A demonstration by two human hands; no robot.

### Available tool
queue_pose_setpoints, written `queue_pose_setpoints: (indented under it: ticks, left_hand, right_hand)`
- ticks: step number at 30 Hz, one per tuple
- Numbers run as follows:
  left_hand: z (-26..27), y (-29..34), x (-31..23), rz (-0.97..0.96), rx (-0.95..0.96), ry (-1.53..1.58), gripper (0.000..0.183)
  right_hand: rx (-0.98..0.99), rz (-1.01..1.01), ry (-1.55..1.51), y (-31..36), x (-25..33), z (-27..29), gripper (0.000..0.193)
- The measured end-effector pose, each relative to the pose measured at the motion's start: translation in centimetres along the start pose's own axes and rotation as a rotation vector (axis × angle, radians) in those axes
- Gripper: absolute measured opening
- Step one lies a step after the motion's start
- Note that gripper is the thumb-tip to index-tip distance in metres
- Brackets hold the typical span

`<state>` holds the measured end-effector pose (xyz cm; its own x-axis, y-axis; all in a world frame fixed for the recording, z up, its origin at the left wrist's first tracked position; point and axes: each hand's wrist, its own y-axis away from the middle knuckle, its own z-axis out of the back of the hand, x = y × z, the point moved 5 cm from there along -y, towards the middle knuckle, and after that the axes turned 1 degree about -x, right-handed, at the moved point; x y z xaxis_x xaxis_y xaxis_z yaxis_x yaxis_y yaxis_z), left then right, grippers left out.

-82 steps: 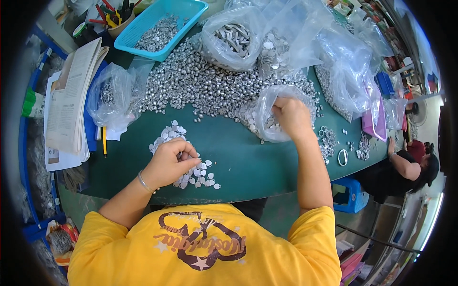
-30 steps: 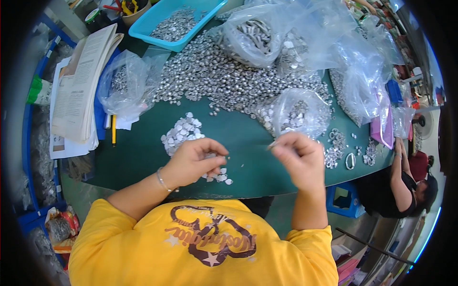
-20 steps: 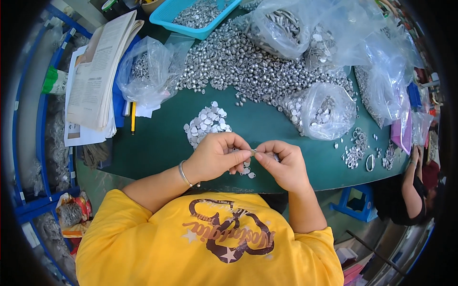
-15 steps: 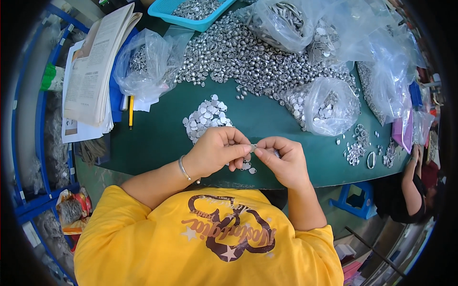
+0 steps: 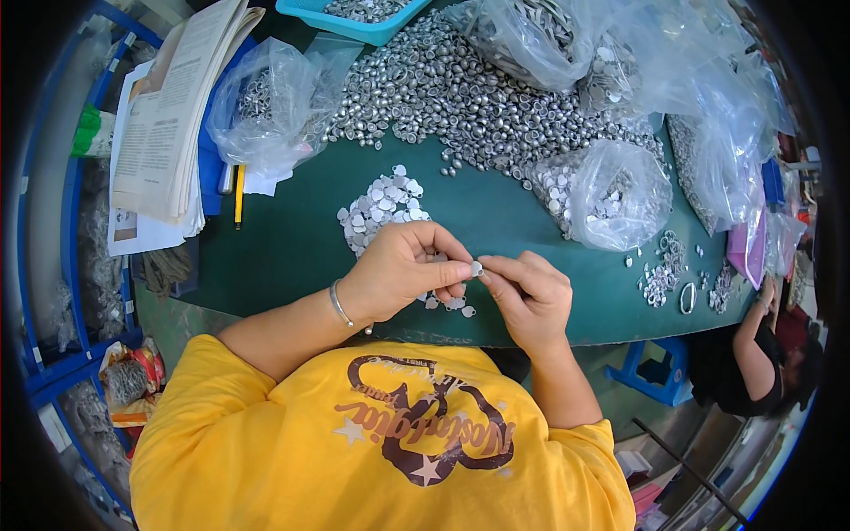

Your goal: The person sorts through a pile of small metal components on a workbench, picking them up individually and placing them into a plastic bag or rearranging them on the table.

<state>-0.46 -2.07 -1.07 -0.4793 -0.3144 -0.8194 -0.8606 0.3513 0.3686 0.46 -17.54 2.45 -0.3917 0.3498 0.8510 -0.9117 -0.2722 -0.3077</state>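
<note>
Between my fingertips is a small flat silvery metal tag, pinched from both sides above the table's near edge. My left hand is closed on it with thumb and forefinger, the other fingers curled under. My right hand grips its other side the same way. A pile of similar pale flat tags lies just beyond my left hand. A few loose tags rest beneath my hands on the green table.
A wide heap of small domed metal pieces covers the far table. Clear bags of metal parts stand at the right, another plastic bag at the left beside stacked papers. A blue basket sits at the back. Another person's arm shows far right.
My fingers have shifted on the small tag, and its flat pale face now shows between them. My right fingers have straightened somewhat. The view has shifted slightly.
</note>
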Motion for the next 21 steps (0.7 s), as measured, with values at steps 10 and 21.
queue_pose_setpoints:
  ticks: [10,21]
  left_hand:
    - [-0.2,-0.1,-0.7,0.008,-0.077,-0.086,0.012]
    - [6.9,-7.5,-12.9,-0.48,-0.077,0.406,0.021]
  right_hand:
    - [0.064,-0.209,-0.157,0.4,-0.9,-0.2,0.011]
    - [0.071,-0.772,-0.805,2.3,-3.3,-1.6,0.009]
